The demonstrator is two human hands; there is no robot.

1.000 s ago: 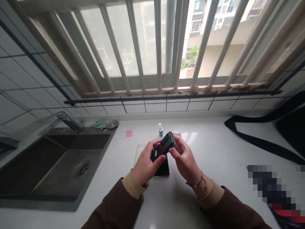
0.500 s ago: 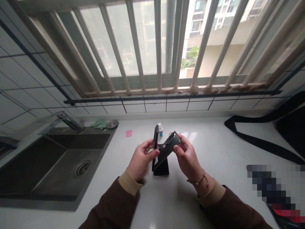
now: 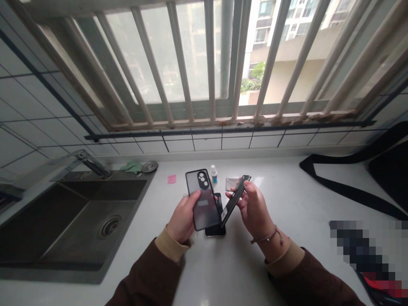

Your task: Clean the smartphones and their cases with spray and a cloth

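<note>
A translucent phone case with a black rim and camera cut-outs is held upright by my left hand, the thumb lying across its face. My right hand grips a dark phone by its sides, tilted and seen nearly edge-on. The phone's lower end is close to the case's lower right corner; whether they touch I cannot tell. Beneath them a second black phone-shaped slab lies on the counter, partly hidden by the case. Behind stands a small white bottle with a blue label.
On the white counter are a pink sticky note and a flat clear packet. To the left is a sink with a faucet and green cloth. A black strap lies right. A barred window rises behind.
The case in my left hand has turned from edge-on to face-on and come away from the phone. My right hand has shifted slightly right, turning the phone nearly edge-on.
</note>
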